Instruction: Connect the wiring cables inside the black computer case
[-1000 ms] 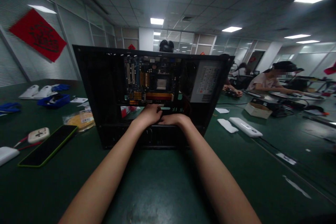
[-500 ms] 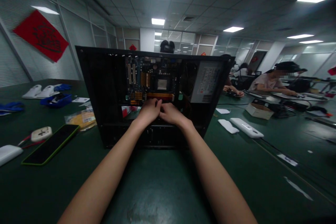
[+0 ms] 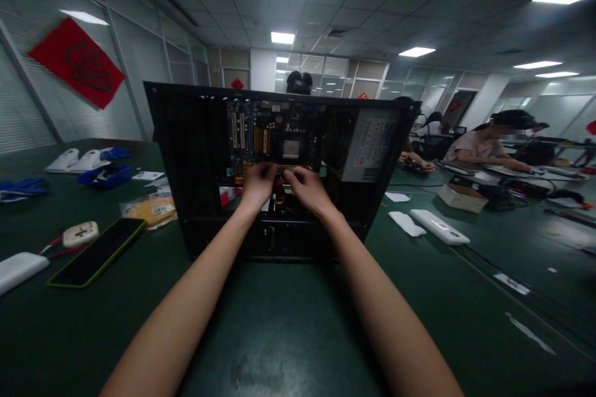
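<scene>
Inside an open computer case (image 3: 173,149), short of the far edge of the table (image 3: 288,316), left hand (image 3: 257,186) and right hand (image 3: 308,189) are held close; whether fingers are clamped cannot be told.

No text is legible, even on the power-supply label (image 3: 371,144).

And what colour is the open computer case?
The computer case is black, showing best in the current head view.

Bare forearms (image 3: 186,298) are showing at seven and five o'clock, narrowing toward the wrists (image 3: 246,211). Both hands (image 3: 258,187) are showing bare.
</scene>
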A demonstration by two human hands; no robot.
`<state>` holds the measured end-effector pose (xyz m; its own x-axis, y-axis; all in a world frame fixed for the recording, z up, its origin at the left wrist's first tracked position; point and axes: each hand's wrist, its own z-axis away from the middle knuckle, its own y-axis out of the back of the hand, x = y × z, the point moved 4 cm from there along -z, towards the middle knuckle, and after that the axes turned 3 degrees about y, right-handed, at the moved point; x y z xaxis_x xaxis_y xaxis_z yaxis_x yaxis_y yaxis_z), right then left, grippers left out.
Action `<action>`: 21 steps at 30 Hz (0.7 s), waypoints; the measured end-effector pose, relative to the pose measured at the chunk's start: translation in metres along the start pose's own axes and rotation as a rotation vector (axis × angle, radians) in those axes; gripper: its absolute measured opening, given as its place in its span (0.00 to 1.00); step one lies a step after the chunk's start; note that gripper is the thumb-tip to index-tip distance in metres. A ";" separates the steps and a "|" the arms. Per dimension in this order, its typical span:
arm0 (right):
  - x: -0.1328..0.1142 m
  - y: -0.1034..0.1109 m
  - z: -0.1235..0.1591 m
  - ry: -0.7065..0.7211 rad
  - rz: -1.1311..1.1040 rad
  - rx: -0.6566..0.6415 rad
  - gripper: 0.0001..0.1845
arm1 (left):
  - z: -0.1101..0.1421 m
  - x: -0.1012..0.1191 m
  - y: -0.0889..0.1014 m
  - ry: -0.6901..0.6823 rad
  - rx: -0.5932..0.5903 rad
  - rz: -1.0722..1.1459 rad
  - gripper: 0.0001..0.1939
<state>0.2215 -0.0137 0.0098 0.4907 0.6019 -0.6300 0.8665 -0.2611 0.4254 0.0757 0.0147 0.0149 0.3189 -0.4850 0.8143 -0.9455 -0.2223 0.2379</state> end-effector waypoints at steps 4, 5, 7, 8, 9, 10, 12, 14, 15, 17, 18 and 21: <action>0.005 -0.003 -0.002 -0.051 -0.082 -0.084 0.19 | 0.001 0.004 0.005 0.005 0.053 0.056 0.12; 0.005 -0.004 -0.003 -0.056 -0.102 -0.107 0.19 | 0.001 0.005 0.007 0.006 0.072 0.071 0.12; 0.006 -0.005 -0.003 -0.060 -0.122 -0.130 0.18 | 0.002 0.006 0.009 0.002 0.095 0.089 0.12; 0.006 -0.005 -0.003 -0.062 -0.116 -0.126 0.18 | 0.002 0.006 0.009 0.000 0.092 0.089 0.12; 0.006 -0.004 -0.003 -0.065 -0.105 -0.114 0.18 | 0.002 0.005 0.009 0.001 0.082 0.090 0.12; 0.007 -0.004 -0.003 -0.067 -0.092 -0.102 0.19 | 0.002 0.004 0.008 0.003 0.072 0.092 0.12; 0.007 -0.003 -0.002 -0.065 -0.078 -0.088 0.19 | 0.002 0.001 0.007 0.015 0.054 0.101 0.12; 0.006 -0.003 -0.001 -0.053 -0.079 -0.079 0.19 | 0.001 -0.002 0.007 0.045 0.054 0.131 0.13; 0.005 -0.002 -0.001 -0.047 -0.077 -0.073 0.19 | 0.001 -0.004 0.007 0.066 0.053 0.152 0.13; 0.002 -0.001 -0.001 -0.037 -0.074 -0.060 0.20 | 0.001 -0.006 0.006 0.111 0.047 0.196 0.15; 0.001 -0.001 -0.001 -0.034 -0.074 -0.053 0.20 | 0.001 -0.007 0.006 0.127 0.046 0.213 0.15; -0.002 0.002 -0.001 -0.025 -0.074 -0.014 0.20 | 0.003 -0.006 0.006 0.128 0.043 0.231 0.16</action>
<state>0.2221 -0.0144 0.0121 0.4275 0.6000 -0.6762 0.8992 -0.2054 0.3862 0.0684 0.0137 0.0099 0.0818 -0.4164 0.9055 -0.9877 -0.1551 0.0179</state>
